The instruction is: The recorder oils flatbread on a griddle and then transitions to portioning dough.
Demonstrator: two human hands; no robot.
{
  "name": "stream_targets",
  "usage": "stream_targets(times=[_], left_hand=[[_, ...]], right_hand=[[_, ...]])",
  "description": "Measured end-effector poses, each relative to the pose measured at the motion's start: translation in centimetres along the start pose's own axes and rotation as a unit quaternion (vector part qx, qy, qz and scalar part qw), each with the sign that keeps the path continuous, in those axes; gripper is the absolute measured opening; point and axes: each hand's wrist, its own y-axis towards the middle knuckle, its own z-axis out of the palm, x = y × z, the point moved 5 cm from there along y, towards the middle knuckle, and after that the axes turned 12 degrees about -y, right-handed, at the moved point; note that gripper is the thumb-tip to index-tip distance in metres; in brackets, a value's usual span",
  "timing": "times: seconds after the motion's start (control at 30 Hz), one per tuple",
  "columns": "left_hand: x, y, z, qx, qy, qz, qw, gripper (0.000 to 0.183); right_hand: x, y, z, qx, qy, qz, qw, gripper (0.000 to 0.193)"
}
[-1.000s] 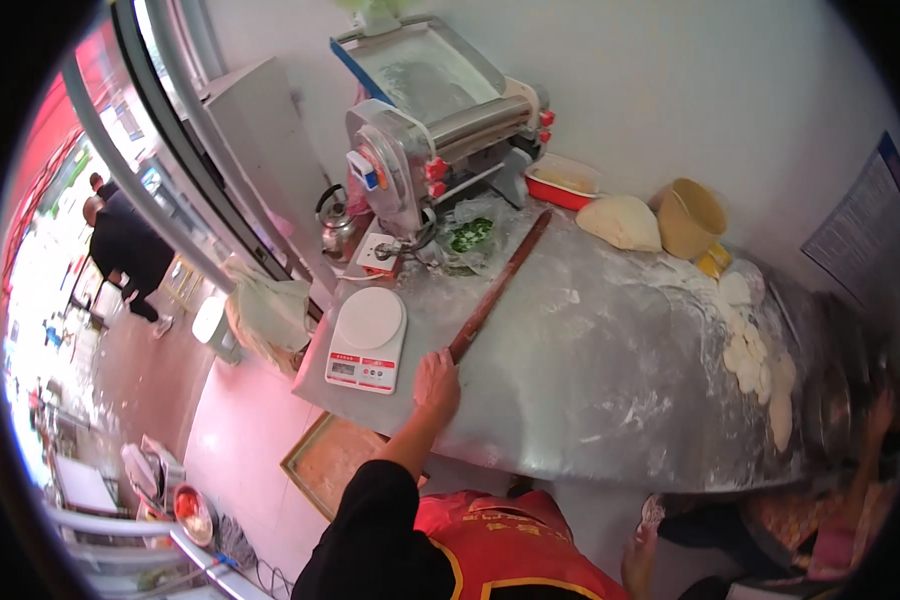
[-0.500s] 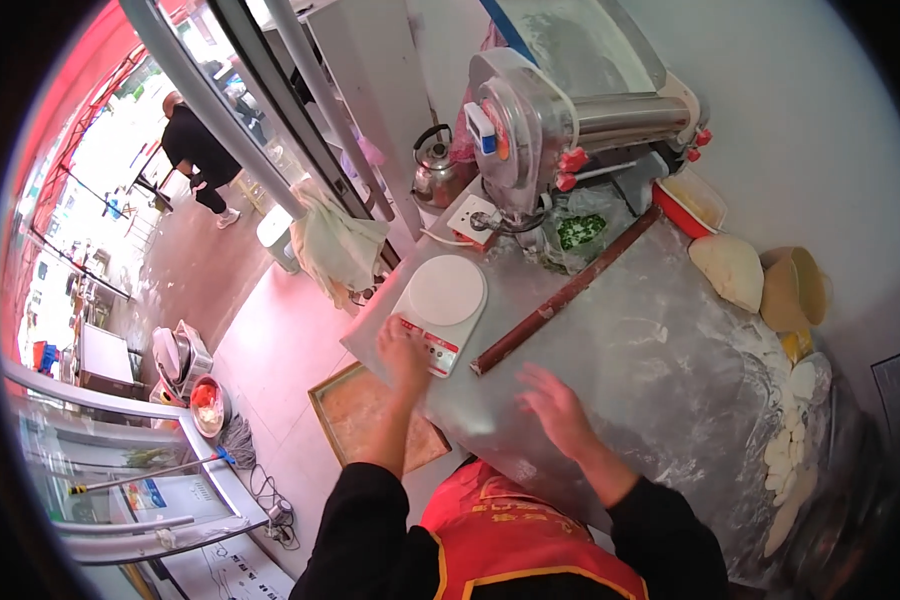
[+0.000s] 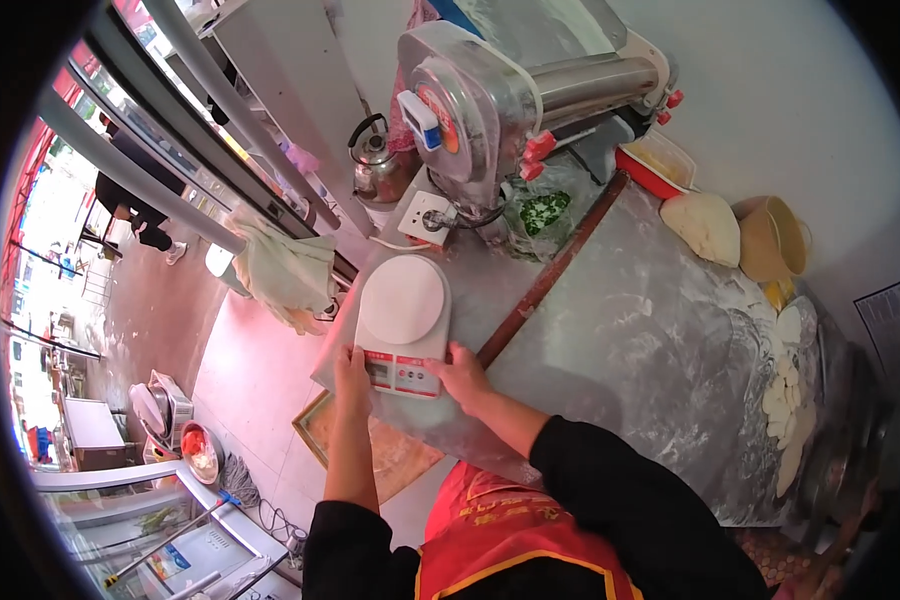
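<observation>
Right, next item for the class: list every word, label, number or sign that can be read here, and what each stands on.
None reads clearly enough to quote.
Digital kitchen scale: tiny print and button marks on its front panel, too small.
Red apron: yellow lettering, creased and unclear.
Dough-rolling machine: round orange-red label, blurred.
Wall sheet at the right: too dark and small.

From afar I saw a plain pale-grey wall [image 3: 800, 110] at two o'clock, above a broad grey metal-topped table [image 3: 620, 350]. A tall white cabinet [image 3: 290, 70] stood at eleven. Past slanting grey posts [image 3: 150, 185] at ten, daylight [image 3: 50, 225] glared; pink-tinged pale floor tiles [image 3: 255, 385] lay at eight, a white-framed glass panel [image 3: 110, 477] beside them.
</observation>
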Motion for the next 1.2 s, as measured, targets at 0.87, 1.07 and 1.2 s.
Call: stream_targets(times=[0.87,1.07,1.2], left_hand=[[-4.3,-0.7,13.3,0.084,0.334,0.387,0.855,0.041],[-7.9,-5.9,11.1,0.061,0.261,0.403,0.875,0.045],[-10.9,-10.8,17.2,0.164,0.262,0.403,0.861,0.046]], right_hand=[[-11.0,-13.6,-17.2,0.051,0.031,0.019,0.998,0.038],[-6.6,-7.5,-13.4,-0.054,-0.274,-0.090,0.956,0.031],[-6.4,-10.7,-19.9,-0.143,-0.246,-0.080,0.955,0.030]])
